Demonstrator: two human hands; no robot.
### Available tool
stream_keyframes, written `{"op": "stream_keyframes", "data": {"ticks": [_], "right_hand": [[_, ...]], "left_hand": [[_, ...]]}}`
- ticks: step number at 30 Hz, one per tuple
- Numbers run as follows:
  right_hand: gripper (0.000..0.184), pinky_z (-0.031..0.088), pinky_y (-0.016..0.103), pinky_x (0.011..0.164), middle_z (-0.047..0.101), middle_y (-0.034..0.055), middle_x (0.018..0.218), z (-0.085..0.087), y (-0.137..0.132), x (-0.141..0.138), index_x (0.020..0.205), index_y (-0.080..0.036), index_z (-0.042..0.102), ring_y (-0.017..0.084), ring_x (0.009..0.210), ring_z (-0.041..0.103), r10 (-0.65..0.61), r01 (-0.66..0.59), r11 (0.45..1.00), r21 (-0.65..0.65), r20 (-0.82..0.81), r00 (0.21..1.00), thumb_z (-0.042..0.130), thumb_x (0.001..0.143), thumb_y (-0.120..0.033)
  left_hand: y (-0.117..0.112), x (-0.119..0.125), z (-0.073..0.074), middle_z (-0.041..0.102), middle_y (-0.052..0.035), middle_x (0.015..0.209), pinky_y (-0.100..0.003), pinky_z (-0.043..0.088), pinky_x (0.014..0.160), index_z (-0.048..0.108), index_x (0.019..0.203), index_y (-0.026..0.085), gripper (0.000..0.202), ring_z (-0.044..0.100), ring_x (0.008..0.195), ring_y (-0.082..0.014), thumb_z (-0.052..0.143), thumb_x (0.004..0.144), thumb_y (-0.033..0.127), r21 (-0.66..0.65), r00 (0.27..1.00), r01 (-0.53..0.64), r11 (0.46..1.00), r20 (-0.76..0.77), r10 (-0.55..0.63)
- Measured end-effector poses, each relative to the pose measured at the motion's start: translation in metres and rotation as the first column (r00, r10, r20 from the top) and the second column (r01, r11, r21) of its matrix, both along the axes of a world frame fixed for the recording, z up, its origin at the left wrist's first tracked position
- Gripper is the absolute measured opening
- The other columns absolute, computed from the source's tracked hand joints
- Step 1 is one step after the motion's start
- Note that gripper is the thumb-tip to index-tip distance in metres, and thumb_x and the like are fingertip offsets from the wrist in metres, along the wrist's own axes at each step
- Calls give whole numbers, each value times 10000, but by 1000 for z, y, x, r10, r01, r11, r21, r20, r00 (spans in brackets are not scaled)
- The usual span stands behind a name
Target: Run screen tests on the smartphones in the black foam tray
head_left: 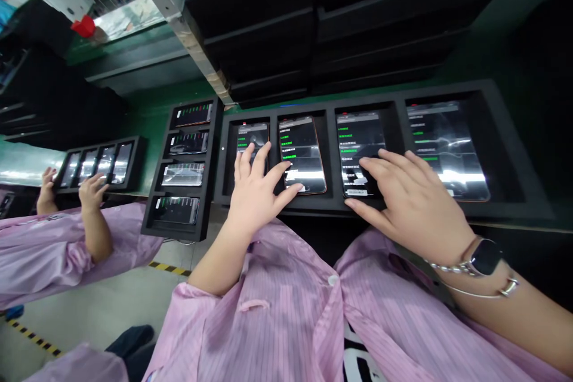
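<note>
Phones [302,155] lie in a tray [313,204], another tray [215,155] apparently just left.

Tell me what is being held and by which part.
Nothing clearly: the left hand lies spread over a smartphone in a foam tray, the right hand over another smartphone; no grip shows.

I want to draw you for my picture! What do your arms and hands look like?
The left hand and right hand are bare, with no gloves. The sleeves are pink with thin stripes. The right wrist wears a black smartwatch on a silver link band, plus a thin silver bangle.
</note>
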State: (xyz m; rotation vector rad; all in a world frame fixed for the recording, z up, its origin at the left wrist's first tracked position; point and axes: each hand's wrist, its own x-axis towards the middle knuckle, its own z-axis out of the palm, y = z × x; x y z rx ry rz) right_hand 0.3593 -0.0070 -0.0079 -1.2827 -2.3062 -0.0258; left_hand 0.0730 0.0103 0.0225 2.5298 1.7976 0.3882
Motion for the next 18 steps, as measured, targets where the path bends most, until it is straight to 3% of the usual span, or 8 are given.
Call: {"op": "stream_keyframes", "data": {"ticks": [4, 7, 12, 18], "right_hand": [[634, 454, 617, 1151, 646, 207, 1375, 1, 0, 1, 1471, -93, 517, 419, 1370, 547, 5, -5, 999, 49, -3, 1000, 572, 1024, -539], [574, 464, 608, 1129, 667, 200, 1307, 1, 0, 2, 1362, -91, 608, 395, 1251, 613, 16, -20, 996, 89, 36, 999, 615, 1004, -539], [410, 440, 593, 1134, 700, 144, 1184, 1, 0, 2, 1154, -145, 697, 332, 1109, 653, 17, -25, 994, 109, 81, 997, 622, 1008, -521], [375, 465, 588, 1080, 710, 139, 1155, 7, 0, -2, 1131, -146, 697, 337, 1079, 653, 52, -59, 990, 125, 60, 997, 591, 1023, -489]], "left_hand": [[0, -4, 1, 450, -130, 1639, -633, 232, 1280, 625, 1457, 280, 739, 277, 1567, -424, 674, 884, 744, 6, 996, 83, 997, 10, -83], [0, -7, 2, 471, -127, 1628, -628, 209, 1289, 642, 1431, 288, 868, 293, 1561, -431, 699, 774, 852, 7, 981, 192, 981, -5, -192], [1, -9, 2, 490, -124, 1615, -621, 218, 1292, 727, 1287, 272, 684, 308, 1560, -413, 763, 800, 751, -14, 965, 261, 965, -22, -261], [-1, -11, 1, 511, -136, 1596, -636, 258, 1271, 747, 1271, 270, 693, 338, 1540, -423, 774, 781, 759, 2, 973, 232, 973, 3, -232]]}}
